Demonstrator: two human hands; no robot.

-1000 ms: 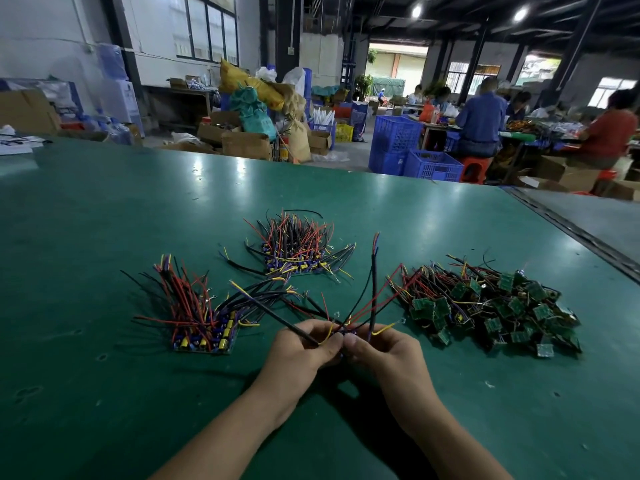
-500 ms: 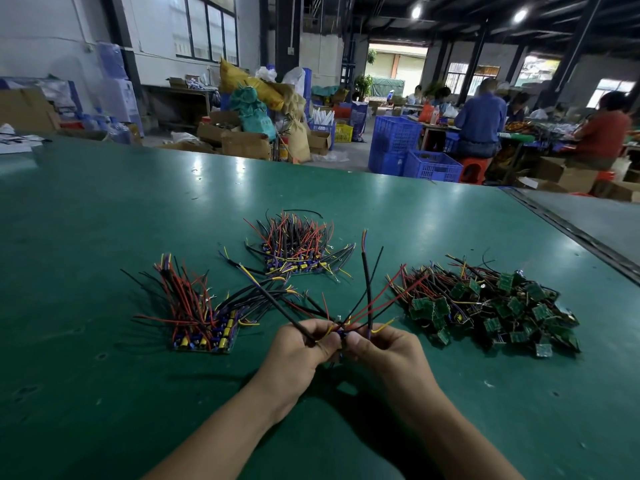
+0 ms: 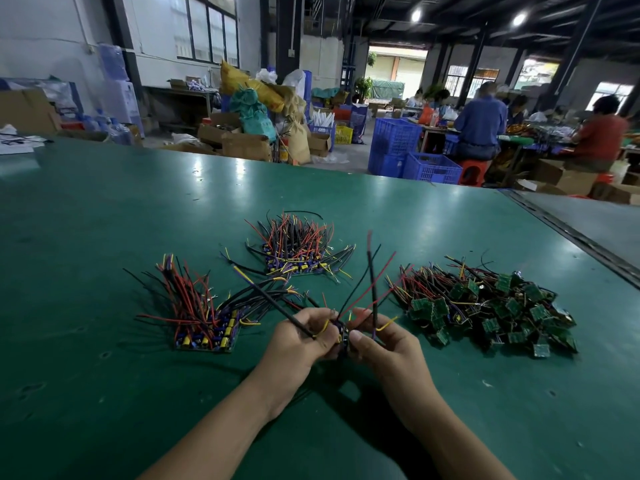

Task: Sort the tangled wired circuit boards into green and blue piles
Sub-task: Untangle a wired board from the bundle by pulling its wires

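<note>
Two blue-board piles (image 3: 204,323) (image 3: 294,258), one green-board pile (image 3: 491,306), two hands (image 3: 298,341) (image 3: 384,344)

One wide-angle camera sits on the person's head and faces forward and down across the green tabletop (image 3: 104,237). It is close to the left hand (image 3: 298,341) and right hand (image 3: 384,344), whose forearms enter from the bottom edge. The upper part of the frame reaches far into the workshop, to blue crates (image 3: 408,150) and seated workers (image 3: 481,126).
</note>
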